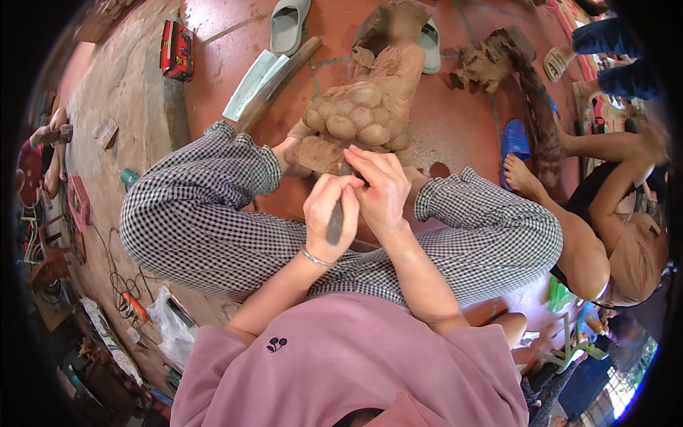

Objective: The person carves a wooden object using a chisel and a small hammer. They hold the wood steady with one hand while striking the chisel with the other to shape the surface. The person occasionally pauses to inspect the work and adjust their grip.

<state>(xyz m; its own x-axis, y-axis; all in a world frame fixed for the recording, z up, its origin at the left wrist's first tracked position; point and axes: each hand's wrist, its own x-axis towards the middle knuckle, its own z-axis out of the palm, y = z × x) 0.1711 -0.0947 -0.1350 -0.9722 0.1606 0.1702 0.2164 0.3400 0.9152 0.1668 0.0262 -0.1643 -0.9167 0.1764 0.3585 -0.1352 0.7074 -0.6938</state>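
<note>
A brown carved wooden figure with a cluster of round, ball-like shapes lies on the floor in front of me, between my feet. My left hand is closed around a dark grey flat bar-shaped tool, whose near end sticks out below the fingers. Right beside it, my right hand pinches the upper part of the same tool, its fingers stretched toward the figure's near edge. Both hands touch each other. The tool's far tip is mostly covered by fingers, so whether it meets the wood I cannot tell.
Beyond my left foot lie a wooden bar and a pale flat strip. Grey slippers and a rough wood piece are farther off. A red box stands at left. Another person's leg is close on my right.
</note>
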